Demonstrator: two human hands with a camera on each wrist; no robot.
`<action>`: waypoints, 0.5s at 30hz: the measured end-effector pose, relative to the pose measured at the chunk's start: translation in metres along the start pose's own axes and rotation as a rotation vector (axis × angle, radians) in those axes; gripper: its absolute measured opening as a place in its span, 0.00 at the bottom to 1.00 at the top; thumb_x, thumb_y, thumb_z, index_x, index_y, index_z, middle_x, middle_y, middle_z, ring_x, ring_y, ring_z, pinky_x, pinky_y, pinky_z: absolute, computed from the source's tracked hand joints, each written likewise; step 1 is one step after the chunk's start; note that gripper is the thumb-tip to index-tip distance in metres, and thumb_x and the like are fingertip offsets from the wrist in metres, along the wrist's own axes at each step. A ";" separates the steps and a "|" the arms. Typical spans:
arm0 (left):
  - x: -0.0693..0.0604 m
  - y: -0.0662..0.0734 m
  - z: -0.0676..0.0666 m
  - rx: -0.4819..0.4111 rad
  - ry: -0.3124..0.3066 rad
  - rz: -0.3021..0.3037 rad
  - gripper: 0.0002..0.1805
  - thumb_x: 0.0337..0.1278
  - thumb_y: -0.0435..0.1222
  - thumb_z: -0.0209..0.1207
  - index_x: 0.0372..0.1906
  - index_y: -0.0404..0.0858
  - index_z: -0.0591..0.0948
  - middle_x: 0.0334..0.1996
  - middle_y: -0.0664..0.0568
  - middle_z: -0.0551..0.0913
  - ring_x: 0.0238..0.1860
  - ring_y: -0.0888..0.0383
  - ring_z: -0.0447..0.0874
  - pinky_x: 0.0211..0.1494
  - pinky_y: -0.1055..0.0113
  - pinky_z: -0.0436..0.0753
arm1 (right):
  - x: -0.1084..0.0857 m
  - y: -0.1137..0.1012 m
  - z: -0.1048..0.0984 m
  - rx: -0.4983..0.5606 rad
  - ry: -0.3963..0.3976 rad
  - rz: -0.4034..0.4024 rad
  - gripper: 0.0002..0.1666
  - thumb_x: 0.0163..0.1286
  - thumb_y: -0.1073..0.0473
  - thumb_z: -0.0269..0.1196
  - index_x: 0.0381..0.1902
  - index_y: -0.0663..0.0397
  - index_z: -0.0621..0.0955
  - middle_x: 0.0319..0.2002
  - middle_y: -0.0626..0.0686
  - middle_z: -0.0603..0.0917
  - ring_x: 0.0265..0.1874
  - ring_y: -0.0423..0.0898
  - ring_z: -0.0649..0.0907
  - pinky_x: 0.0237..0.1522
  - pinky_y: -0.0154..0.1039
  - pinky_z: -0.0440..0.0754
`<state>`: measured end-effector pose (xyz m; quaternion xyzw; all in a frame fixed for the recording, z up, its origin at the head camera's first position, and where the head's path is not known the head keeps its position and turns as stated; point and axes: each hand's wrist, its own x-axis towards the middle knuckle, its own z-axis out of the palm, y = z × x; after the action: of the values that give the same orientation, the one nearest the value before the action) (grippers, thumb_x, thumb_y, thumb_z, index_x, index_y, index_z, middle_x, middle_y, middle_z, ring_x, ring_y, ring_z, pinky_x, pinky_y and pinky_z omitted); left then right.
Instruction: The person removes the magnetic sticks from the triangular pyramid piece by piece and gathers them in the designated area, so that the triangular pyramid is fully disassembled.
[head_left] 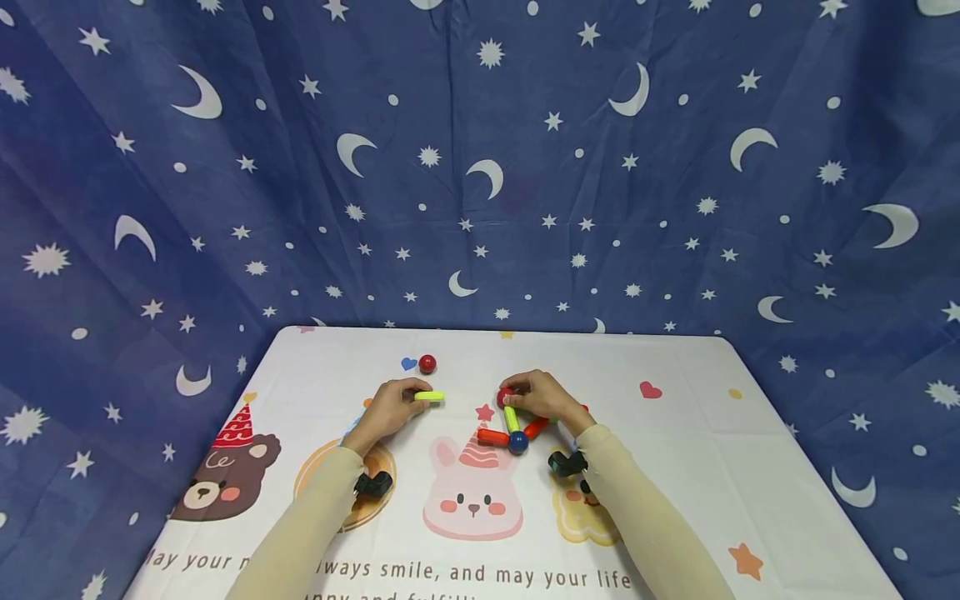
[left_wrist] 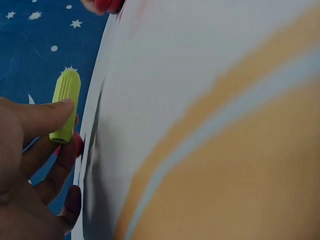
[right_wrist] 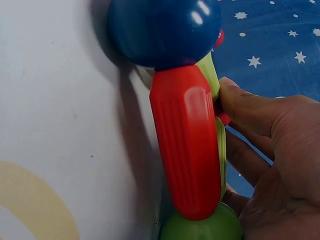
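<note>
At lower center-left, a person's left hand point(head_left: 388, 410) pinches a yellow-green rod point(head_left: 432, 396) between thumb and fingers, just below a red ball point(head_left: 427, 363); at lower center, a second red ball point(head_left: 503, 396), on another rod point(head_left: 512, 419) joined to a blue ball point(head_left: 518, 442), is gripped by the curled fingers of the right hand point(head_left: 542, 393).

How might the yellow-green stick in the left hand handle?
The yellow-green stick is likely stiff, extending straight beyond the pinch of the left hand. Its ridges should help against slipping. Being elongated, it may swivel if pushed off-centre.
</note>
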<state>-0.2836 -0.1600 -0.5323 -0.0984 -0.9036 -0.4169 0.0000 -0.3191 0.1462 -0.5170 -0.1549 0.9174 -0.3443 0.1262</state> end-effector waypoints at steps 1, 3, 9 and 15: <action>0.000 -0.002 -0.002 0.007 0.001 -0.002 0.12 0.55 0.33 0.68 0.45 0.45 0.86 0.46 0.50 0.87 0.49 0.53 0.81 0.58 0.55 0.77 | 0.000 0.000 0.000 -0.003 0.001 -0.001 0.15 0.64 0.55 0.68 0.50 0.43 0.86 0.46 0.49 0.87 0.43 0.45 0.81 0.56 0.48 0.78; 0.000 -0.007 -0.005 0.019 -0.003 -0.002 0.12 0.55 0.33 0.67 0.45 0.44 0.86 0.47 0.49 0.86 0.53 0.50 0.81 0.63 0.52 0.75 | 0.000 0.001 0.000 -0.005 0.001 -0.002 0.15 0.64 0.55 0.68 0.50 0.43 0.86 0.46 0.49 0.87 0.43 0.45 0.81 0.56 0.48 0.78; 0.002 -0.014 -0.009 0.047 -0.024 -0.024 0.12 0.56 0.32 0.67 0.45 0.43 0.86 0.47 0.48 0.86 0.56 0.47 0.80 0.66 0.50 0.73 | -0.001 0.002 0.000 0.006 -0.002 -0.002 0.15 0.64 0.55 0.69 0.50 0.43 0.86 0.47 0.50 0.87 0.44 0.45 0.81 0.56 0.48 0.78; 0.003 -0.018 -0.010 0.055 -0.034 -0.020 0.12 0.56 0.31 0.66 0.46 0.41 0.86 0.50 0.46 0.85 0.60 0.44 0.78 0.69 0.48 0.70 | -0.001 -0.001 0.000 -0.001 0.003 -0.010 0.15 0.65 0.55 0.68 0.50 0.44 0.86 0.46 0.49 0.87 0.41 0.44 0.80 0.54 0.46 0.78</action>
<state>-0.2905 -0.1780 -0.5391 -0.0966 -0.9154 -0.3903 -0.0170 -0.3179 0.1463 -0.5161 -0.1589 0.9169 -0.3448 0.1232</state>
